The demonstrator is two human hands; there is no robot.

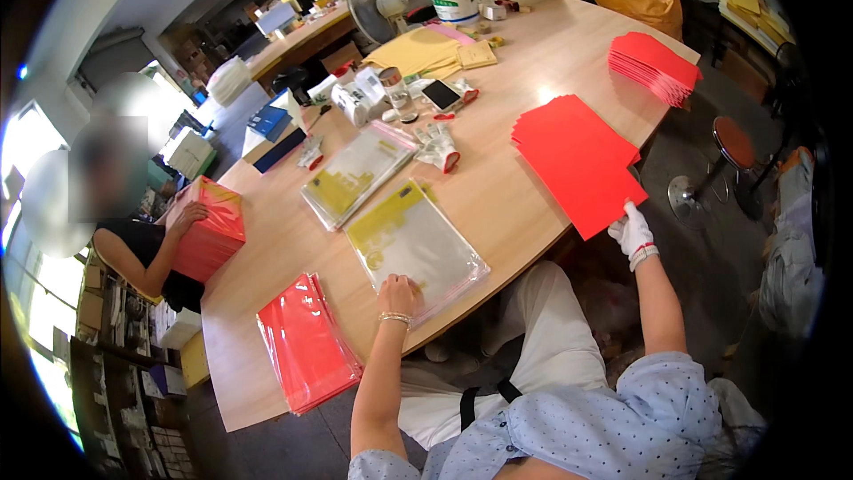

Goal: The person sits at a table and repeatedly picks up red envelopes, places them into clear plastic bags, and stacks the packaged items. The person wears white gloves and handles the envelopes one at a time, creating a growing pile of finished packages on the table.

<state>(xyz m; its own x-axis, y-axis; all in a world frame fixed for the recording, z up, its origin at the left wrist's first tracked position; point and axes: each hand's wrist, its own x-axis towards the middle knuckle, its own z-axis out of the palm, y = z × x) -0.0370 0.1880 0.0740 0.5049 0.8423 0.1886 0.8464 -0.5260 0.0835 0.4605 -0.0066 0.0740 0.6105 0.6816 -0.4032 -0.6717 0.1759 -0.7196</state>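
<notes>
My right hand, in a white knitted glove, grips the near corner of a red sheet. That sheet sticks out over the table edge from a fanned pile of red sheets. My bare left hand, with a bracelet at the wrist, is closed at the near edge of a clear plastic bag on top of a stack; its fingertips are partly hidden. Beside it on the left lies a stack of red sheets in clear bags. A second stack of clear bags lies just beyond.
Across the wooden table, at left, a person holds a wrapped red bundle. Gloves, a phone, a glass jar and a fan stand farther back. Another red pile sits far right, near a stool.
</notes>
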